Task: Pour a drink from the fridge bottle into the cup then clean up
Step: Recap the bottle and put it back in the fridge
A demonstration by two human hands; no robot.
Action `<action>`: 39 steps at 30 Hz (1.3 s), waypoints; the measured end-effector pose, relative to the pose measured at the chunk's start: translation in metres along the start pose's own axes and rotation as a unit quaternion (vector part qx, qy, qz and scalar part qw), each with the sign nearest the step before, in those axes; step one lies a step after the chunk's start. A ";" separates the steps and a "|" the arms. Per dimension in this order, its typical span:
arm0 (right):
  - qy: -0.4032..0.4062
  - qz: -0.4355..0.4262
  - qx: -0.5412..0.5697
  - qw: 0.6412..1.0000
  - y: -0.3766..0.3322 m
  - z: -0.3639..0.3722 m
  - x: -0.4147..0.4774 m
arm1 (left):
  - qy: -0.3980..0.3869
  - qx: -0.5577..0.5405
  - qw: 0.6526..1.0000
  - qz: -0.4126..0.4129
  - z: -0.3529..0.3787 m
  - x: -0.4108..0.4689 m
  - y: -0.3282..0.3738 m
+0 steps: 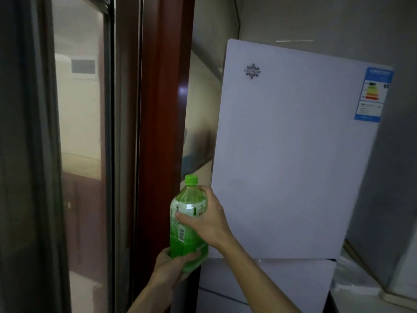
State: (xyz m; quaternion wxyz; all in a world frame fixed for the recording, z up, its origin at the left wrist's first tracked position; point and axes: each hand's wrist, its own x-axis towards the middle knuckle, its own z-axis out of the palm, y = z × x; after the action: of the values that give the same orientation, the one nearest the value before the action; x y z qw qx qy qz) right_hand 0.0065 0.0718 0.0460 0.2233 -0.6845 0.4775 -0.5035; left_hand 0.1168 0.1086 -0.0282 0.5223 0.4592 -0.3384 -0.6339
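Head view: left hand (173,265) grips bottle (188,222) base, right hand (207,219) its shoulder; fetching looks done, next likely carry to unseen cup.

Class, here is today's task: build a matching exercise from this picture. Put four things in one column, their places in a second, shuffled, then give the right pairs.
Things
1 bottle cap
2 left hand
3 right hand
4 energy label

Places
a grips the green bottle at its base
b top right corner of the fridge door
c on the bottle's neck
d wraps the bottle's upper part

Pairs: 1-c, 2-a, 3-d, 4-b
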 end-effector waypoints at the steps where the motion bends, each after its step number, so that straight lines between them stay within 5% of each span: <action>1: 0.003 0.000 -0.002 1.000 0.000 0.002 0.002 | -0.003 0.002 1.000 -0.001 -0.002 0.003 0.001; 30: 0.010 0.001 0.001 1.000 0.019 0.006 0.034 | -0.012 -0.005 1.000 0.006 0.006 0.042 0.008; 39: -0.098 0.019 -0.030 0.995 0.003 -0.007 0.073 | 0.078 0.031 0.992 0.095 0.017 0.065 0.030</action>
State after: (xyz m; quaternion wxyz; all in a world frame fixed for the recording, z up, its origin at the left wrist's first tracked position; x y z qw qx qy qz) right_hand 0.0014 0.0078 0.0809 0.2583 -0.7278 0.4810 -0.4151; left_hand 0.1095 0.0380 -0.0094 0.5904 0.4893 -0.3580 -0.5328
